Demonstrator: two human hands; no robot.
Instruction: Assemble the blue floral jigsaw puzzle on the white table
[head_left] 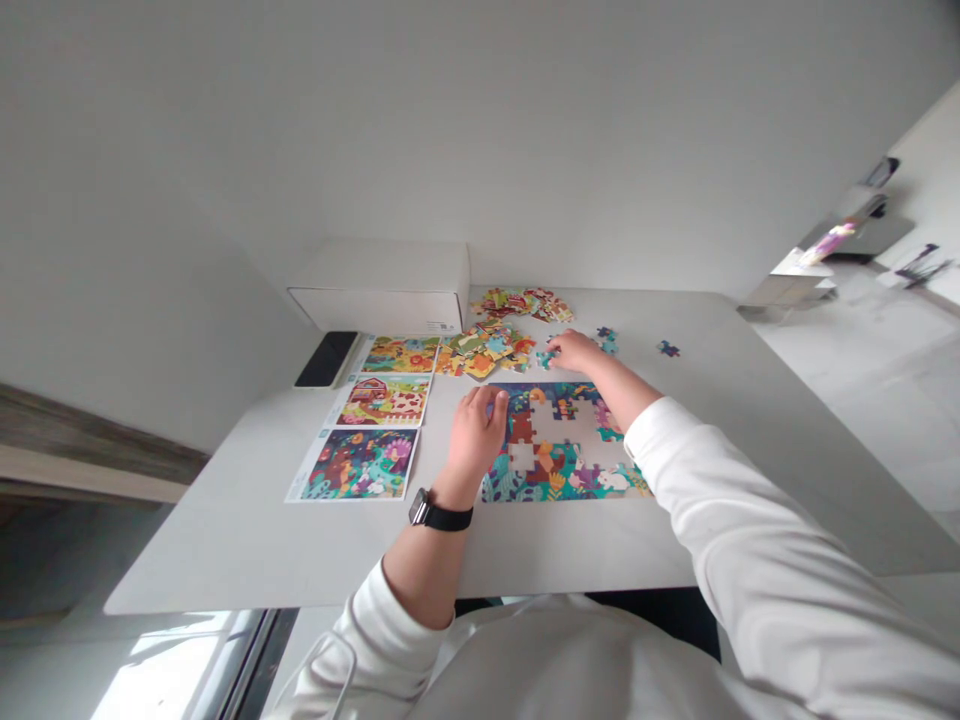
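Far left, a black phone [322, 358] lies flat on the pale, smooth tabletop [225, 560], near a white cardboard box [379, 290] set against the wall. Just right of the phone, three glossy printed picture cards [382, 400] run in a column, edge to edge: a colourful garden, a red barn, a dense floral scene.

The left hand [476, 435] sits palm-down at the left edge of a part-built jigsaw puzzle [559, 440], fingers open and slightly curled, tips on the puzzle's surface. A black watch [439, 512] is strapped to that wrist. The puzzle lies flat in front of the person, a rectangle of matte cardboard with interlocking knobs and sockets. Its long axis runs left to right across the view. Ragged gaps open through its middle and right side, showing a pale surface beneath.

Beyond it, loose pieces [480, 350] lie heaped and overlapping, with a second scatter [521, 303] by the box. The right hand [574, 352] reaches over the puzzle's far edge, fingers bunched at a small teal piece [546, 358]; whether they grip it, I cannot tell. Farther right, a small cluster of pieces [607, 340] and a lone blue piece [667, 348] lie apart. A soft white sleeve [720, 500] covers the right arm.
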